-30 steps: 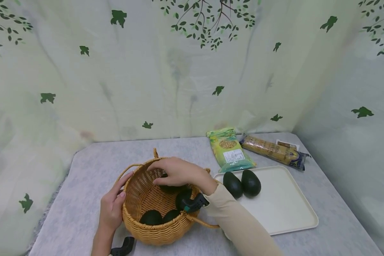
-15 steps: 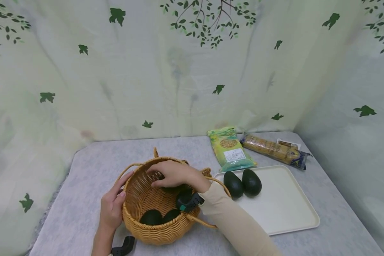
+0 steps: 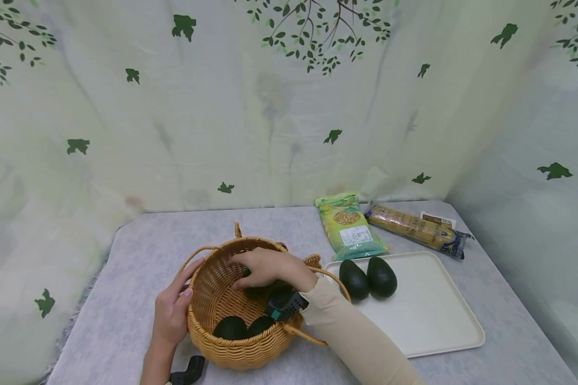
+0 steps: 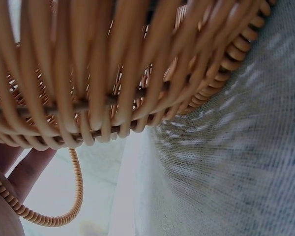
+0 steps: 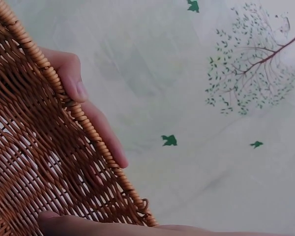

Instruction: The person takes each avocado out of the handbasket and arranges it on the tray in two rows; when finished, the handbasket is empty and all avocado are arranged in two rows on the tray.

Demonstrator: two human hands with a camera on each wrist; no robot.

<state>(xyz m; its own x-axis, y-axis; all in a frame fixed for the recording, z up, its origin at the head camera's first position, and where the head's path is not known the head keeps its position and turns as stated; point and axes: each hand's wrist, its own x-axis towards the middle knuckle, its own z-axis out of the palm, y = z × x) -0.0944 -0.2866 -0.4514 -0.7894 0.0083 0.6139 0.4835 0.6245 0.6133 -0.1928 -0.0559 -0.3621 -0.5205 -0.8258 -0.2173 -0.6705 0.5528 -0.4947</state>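
Avocado [image 3: 256, 292] peeks beneath right hand [image 3: 264, 266], grip unclear; left hand [image 3: 171, 315], fingers straight, touches basket [image 3: 241, 354].

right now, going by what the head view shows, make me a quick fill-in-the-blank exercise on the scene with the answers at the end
The hand inside the wicker basket is the person's ____ one.
On the pale tray, exactly ____ dark avocados rest side by side.
In the head view, the green bag lies to the ____ of the long packet.

Missing words: right; two; left
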